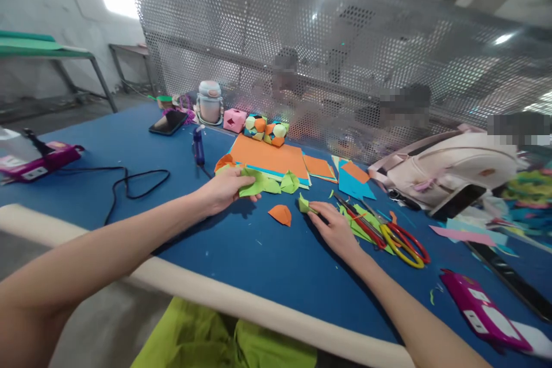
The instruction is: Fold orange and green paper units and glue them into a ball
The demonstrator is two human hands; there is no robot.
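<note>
My left hand (222, 191) is closed on a piece of light green paper (254, 183), held just above the blue tabletop. My right hand (334, 227) pinches a smaller curled green paper piece (303, 204) close to the table. Between the hands lies an orange paper piece (281, 215), rounded along one edge. A folded green paper piece (290, 182) rests behind it, beside the paper in my left hand. Two pairs of scissors, one with red handles (414, 241) and one with yellow handles (394, 247), lie on green scraps right of my right hand.
Behind the hands are stacked orange sheets (267, 152), two patchwork paper balls (255, 126), a pink paper box (235, 120) and a bottle (210, 102). A blue corded tool (198, 146) stands left. Rightward sit a pale backpack (457, 161) and a purple pack (483, 310). Perforated metal panel behind.
</note>
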